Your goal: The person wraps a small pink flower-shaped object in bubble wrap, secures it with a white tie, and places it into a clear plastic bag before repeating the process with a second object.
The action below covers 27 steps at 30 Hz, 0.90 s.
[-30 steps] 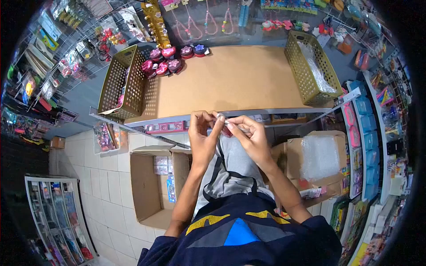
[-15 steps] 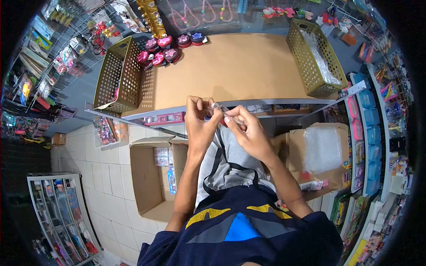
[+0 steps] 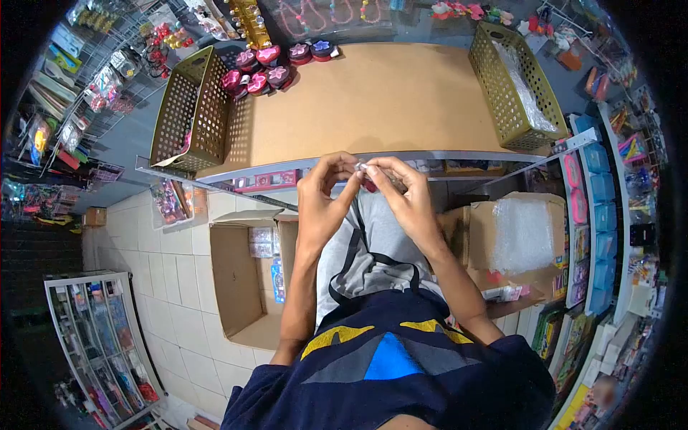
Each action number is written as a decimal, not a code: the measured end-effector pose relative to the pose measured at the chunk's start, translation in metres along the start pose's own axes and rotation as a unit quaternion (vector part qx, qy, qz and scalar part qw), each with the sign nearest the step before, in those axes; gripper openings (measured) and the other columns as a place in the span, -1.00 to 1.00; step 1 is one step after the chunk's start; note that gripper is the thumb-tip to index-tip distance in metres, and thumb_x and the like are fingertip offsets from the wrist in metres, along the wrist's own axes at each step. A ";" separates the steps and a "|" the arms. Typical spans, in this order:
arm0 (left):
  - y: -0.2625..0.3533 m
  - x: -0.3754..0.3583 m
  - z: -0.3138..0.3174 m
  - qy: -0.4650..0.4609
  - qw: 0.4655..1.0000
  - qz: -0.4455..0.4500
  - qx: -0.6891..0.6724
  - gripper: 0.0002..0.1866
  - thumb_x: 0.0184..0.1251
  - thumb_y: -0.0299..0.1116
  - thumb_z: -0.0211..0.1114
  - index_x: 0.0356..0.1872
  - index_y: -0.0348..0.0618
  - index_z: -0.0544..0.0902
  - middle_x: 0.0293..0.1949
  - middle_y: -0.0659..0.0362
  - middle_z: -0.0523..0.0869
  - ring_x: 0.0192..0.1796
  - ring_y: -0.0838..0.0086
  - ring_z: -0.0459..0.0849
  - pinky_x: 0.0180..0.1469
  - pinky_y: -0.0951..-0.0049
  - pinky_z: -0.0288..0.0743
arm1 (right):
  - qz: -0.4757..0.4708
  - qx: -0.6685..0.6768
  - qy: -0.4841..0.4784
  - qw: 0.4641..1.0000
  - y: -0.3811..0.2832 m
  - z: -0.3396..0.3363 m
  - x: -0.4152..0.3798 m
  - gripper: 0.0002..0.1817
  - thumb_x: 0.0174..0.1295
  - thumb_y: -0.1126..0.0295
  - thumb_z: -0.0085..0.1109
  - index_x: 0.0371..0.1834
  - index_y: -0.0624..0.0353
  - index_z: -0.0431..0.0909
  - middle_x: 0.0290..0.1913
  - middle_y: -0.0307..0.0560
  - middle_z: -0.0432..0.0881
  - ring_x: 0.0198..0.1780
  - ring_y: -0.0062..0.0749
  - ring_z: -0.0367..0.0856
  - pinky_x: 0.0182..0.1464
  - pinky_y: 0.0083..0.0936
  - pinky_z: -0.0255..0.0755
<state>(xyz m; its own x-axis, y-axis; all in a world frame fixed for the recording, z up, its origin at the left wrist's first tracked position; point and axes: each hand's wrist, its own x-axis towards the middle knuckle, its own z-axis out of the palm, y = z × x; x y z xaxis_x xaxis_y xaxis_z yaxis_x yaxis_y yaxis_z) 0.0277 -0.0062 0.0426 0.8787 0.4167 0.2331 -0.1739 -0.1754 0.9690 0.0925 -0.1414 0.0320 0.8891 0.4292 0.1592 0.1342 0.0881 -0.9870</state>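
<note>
In front of the shelf edge, my left hand (image 3: 324, 204) and my right hand (image 3: 407, 204) meet, thumbs and fingers pinched together. Between the fingertips shows a small whitish, clear piece of plastic wrapping (image 3: 360, 166). A dark red item (image 3: 369, 185) peeks out just below it, mostly hidden by the fingers, so its kind I cannot tell. Beyond my hands, on the tan shelf board (image 3: 387, 93), sits a cluster of round dark-red pieces with pink and blue flowers (image 3: 266, 70).
An olive perforated basket (image 3: 188, 115) stands at each end of the shelf, the right basket (image 3: 527, 107) holding clear plastic. On the floor are an open cardboard box (image 3: 240, 294) to my left and a box with bubble wrap (image 3: 523, 236) to my right. Goods racks (image 3: 104, 344) line both sides.
My hands have come together around the small plastic piece, the right fingertips now meeting the left. The view has shifted slightly, with the shelf sitting a little higher.
</note>
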 end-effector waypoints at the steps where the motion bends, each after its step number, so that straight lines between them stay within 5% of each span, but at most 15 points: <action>1: 0.000 0.000 0.000 -0.005 1.000 0.003 -0.014 -0.74 0.26 -0.64 0.35 -0.04 -0.42 0.59 -0.15 0.08 0.73 -0.08 0.51 0.71 -0.01 0.52 0.63 | -0.003 -0.019 -0.002 1.000 0.001 -0.001 -0.001 -0.81 0.32 0.37 0.24 -0.17 0.29 0.69 -0.23 -0.02 0.76 -0.17 -0.43 0.67 -0.08 -0.48 0.50; 3: 0.001 -0.002 -0.001 -0.013 0.999 0.008 -0.042 -0.74 0.26 -0.64 0.37 -0.04 -0.43 0.61 -0.15 0.08 0.73 -0.06 0.51 0.71 0.00 0.51 0.62 | -0.010 -0.056 -0.010 0.998 -0.004 -0.006 -0.004 -0.82 0.31 0.38 0.24 -0.17 0.27 0.70 -0.22 -0.02 0.76 -0.20 -0.36 0.67 -0.08 -0.43 0.49; 6: -0.001 -0.003 -0.004 -0.027 0.998 0.003 -0.049 -0.74 0.22 -0.65 0.39 -0.06 -0.43 0.63 -0.12 0.06 0.72 -0.07 0.47 0.71 0.01 0.49 0.63 | -0.066 -0.192 -0.050 0.978 -0.026 -0.012 -0.006 -0.83 0.38 0.43 0.18 -0.12 0.30 0.69 -0.23 -0.12 0.72 -0.14 -0.51 0.62 -0.04 -0.56 0.45; 12: 0.008 -0.012 -0.003 -0.031 0.996 0.031 -0.081 -0.78 0.22 -0.70 0.35 -0.11 -0.42 0.62 -0.09 0.07 0.69 -0.05 0.48 0.69 0.04 0.49 0.58 | -0.068 -0.045 -0.091 0.992 -0.025 -0.023 -0.008 -0.81 0.24 0.44 0.32 -0.14 0.28 0.70 -0.26 -0.01 0.74 -0.12 -0.31 0.69 -0.01 -0.44 0.50; 18: 0.008 -0.014 -0.010 -0.066 0.991 0.051 -0.101 -0.81 0.21 -0.73 0.32 -0.16 -0.39 0.62 -0.13 0.10 0.65 -0.08 0.51 0.65 0.01 0.51 0.55 | 0.002 -0.014 -0.050 0.999 -0.037 -0.015 -0.018 -0.74 0.20 0.45 0.36 -0.07 0.30 0.69 -0.20 0.01 0.70 -0.18 -0.34 0.67 -0.08 -0.46 0.52; 21: 0.023 -0.017 -0.011 -0.079 0.989 0.044 -0.119 -0.77 0.21 -0.74 0.32 -0.12 -0.37 0.59 -0.13 0.10 0.66 -0.06 0.49 0.66 0.03 0.50 0.55 | -0.149 -0.141 -0.081 0.975 -0.046 -0.017 -0.017 -0.72 0.18 0.43 0.39 -0.07 0.31 0.69 -0.22 0.01 0.69 -0.20 -0.31 0.66 -0.10 -0.45 0.52; 27: 0.043 -0.024 -0.014 -0.040 0.994 0.031 -0.093 -0.61 0.20 -0.75 0.32 -0.03 -0.29 0.36 -0.16 0.02 0.65 -0.13 0.46 0.70 -0.04 0.47 0.61 | -0.237 -0.208 -0.051 0.947 -0.048 -0.012 -0.020 -0.81 0.10 0.44 0.39 -0.24 0.26 0.66 -0.34 -0.07 0.62 -0.25 -0.24 0.59 -0.14 -0.37 0.47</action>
<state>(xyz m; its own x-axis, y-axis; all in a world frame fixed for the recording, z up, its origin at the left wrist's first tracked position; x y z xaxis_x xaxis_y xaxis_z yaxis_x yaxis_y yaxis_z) -0.0070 -0.0108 0.0802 0.8946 0.3373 0.2932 -0.3018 -0.0279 0.9530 0.0735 -0.1655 0.0764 0.6411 0.5167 0.5675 0.6884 -0.0603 -0.7228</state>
